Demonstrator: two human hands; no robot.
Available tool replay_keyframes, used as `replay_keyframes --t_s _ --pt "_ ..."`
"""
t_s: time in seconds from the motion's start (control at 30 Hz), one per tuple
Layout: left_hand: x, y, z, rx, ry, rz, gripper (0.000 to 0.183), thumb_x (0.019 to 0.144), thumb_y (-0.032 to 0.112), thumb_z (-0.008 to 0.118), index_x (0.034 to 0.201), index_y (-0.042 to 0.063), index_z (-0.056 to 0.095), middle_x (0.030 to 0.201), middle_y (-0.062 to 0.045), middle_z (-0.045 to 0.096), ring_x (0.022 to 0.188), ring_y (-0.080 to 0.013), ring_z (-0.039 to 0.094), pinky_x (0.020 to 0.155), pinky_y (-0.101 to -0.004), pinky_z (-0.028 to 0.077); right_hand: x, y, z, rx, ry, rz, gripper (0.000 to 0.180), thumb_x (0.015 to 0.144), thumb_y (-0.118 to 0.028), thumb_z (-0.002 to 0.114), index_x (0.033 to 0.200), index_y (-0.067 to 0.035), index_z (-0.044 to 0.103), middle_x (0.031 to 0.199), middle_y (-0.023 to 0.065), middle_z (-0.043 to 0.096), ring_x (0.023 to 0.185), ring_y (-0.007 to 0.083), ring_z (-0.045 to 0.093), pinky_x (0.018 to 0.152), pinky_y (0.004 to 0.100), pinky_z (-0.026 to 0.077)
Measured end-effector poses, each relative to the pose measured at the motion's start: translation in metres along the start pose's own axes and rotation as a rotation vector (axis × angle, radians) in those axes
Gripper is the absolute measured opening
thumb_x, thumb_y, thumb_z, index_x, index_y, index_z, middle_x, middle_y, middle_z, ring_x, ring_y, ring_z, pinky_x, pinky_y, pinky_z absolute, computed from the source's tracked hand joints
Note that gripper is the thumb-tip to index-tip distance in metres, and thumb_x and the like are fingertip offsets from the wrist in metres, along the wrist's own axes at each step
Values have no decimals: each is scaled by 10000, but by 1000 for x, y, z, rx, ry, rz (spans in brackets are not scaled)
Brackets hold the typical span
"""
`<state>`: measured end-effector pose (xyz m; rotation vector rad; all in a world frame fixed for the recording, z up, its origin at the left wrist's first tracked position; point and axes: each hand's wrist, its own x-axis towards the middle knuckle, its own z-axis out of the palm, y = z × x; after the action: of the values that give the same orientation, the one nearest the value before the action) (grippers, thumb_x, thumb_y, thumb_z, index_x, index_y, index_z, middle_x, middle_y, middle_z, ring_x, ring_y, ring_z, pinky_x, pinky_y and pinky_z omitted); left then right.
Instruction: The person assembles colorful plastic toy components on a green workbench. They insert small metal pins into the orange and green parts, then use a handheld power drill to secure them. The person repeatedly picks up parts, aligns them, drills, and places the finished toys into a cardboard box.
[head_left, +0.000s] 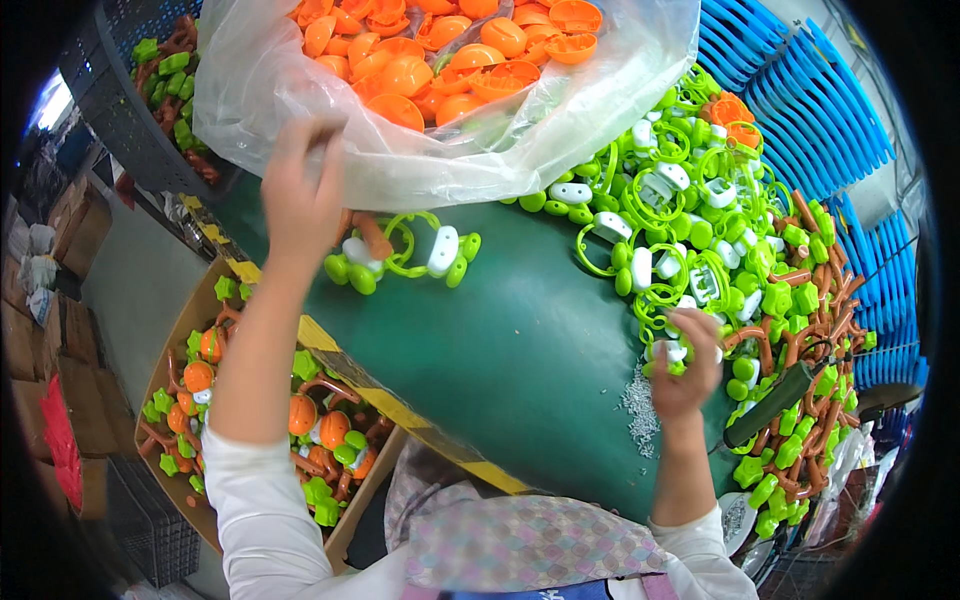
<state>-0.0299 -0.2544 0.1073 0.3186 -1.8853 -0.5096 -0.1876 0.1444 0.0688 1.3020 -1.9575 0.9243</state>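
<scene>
My left hand (301, 199), blurred, is raised at the near left edge of a clear plastic bag (450, 176) filled with orange plastic half shells (405, 75). Whether its fingers hold anything is not plain. Just beside that hand, on the green table top (480, 352), lie two green-and-white ring parts (442, 249) with a brown plastic branch piece (373, 236) among them. My right hand (686, 367) hovers with fingers apart at the near edge of a heap of green-and-white ring parts (660, 184). Small metal screws (640, 412) are scattered to its left.
A dark green electric screwdriver (769, 405) hangs at the right, before brown branch pieces (817, 442). Blue curved plastic parts (795, 112) are stacked beyond. Below the yellow-black table edge (390, 401), a cardboard box (375, 472) holds assembled pieces. A dark perforated basket (131, 112) stands upper left.
</scene>
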Motion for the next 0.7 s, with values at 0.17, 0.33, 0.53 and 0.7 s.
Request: replay_keyframes --t_s 0.17,0.33,0.53,0.7 --pt "111 -71 53 861 -683 -238 294 920 170 639 1190 56 661 1171 -182 686 1057 -354 662 920 -433 514 50 -47 77 271 -279 -255 378 732 -58 759 1093 -51 647 1045 109 641 915 305 626 797 410 514" --pt "90 -79 75 367 98 237 226 937 139 642 1148 65 672 1103 -137 710 935 -302 699 802 -392 552 50 -42 112 348 -439 -167 390 735 -84 774 1098 -59 634 1053 104 629 887 304 594 776 402 495" --pt "9 68 34 -142 -81 -103 126 894 69 594 1003 45 653 778 -92 622 648 -249 598 623 -330 481 36 -63 214 311 -514 -363 461 819 -267 682 1227 -73 589 1268 104 594 1235 312 525 1135 503 339" --pt "-125 51 -8 -201 -972 -265 125 839 50 620 939 -5 669 860 -144 649 781 -295 645 711 -364 513 43 -41 200 107 -590 -612 108 785 -205 629 843 -117 652 1065 76 539 1263 281 479 1201 517 290"
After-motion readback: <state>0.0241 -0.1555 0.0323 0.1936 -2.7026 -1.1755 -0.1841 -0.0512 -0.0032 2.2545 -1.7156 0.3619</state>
